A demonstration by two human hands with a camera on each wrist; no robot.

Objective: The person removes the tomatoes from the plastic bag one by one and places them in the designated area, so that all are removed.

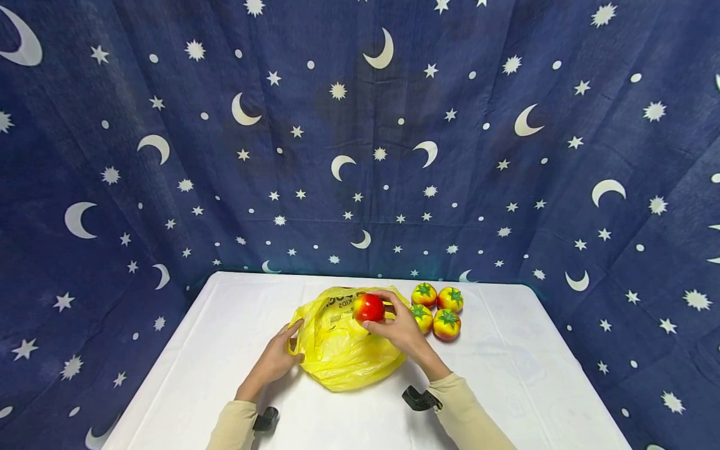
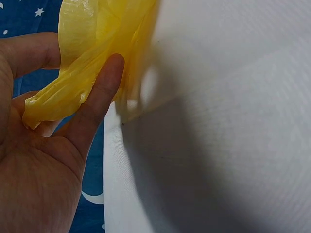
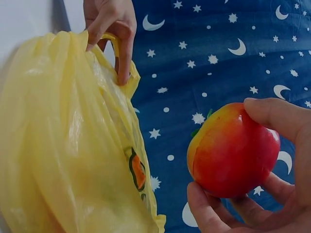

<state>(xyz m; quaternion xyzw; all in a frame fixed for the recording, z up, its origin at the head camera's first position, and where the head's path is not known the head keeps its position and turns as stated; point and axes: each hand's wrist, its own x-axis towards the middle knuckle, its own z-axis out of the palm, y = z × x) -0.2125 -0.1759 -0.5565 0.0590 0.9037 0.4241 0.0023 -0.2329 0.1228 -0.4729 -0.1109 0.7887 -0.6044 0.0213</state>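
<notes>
A yellow plastic bag (image 1: 357,365) lies on the white table with its mouth spread, dark lettering showing inside. My left hand (image 1: 275,357) holds the bag's left edge by its handle; in the left wrist view the yellow film (image 2: 92,68) runs between thumb and fingers. Over the bag's opening, my right hand (image 1: 402,327) grips a tomato-like fruit (image 1: 369,309), glossy red shading to yellow. Its green leafy top peeks out at the far side in the right wrist view, where thumb and fingertips clasp the fruit (image 3: 233,150) beside the bag (image 3: 63,131).
Several matching fruits (image 1: 447,324) with green leafy tops sit clustered just right of the bag, near my right hand. The white table (image 1: 506,375) ends at a dark blue curtain (image 1: 360,125) patterned with moons and stars. Each wrist wears a black device (image 1: 420,398).
</notes>
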